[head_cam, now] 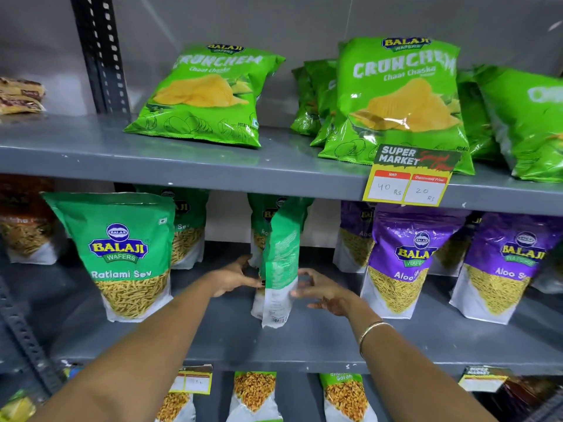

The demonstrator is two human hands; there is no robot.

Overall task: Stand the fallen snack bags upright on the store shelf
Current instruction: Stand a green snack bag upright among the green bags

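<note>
Head view, centre of frame: the green sev bag [278,269] stands edge-on on the middle shelf [304,339]. The left hand [234,278] pinches its lower edge to steady it; the right hand [323,292], fingers spread loose, grazes the other side against tipping.

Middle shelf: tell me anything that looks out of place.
The green bag between the left hand and right hand is turned sideways, back label showing, unlike the front-facing Ratlami Sev bag.
</note>
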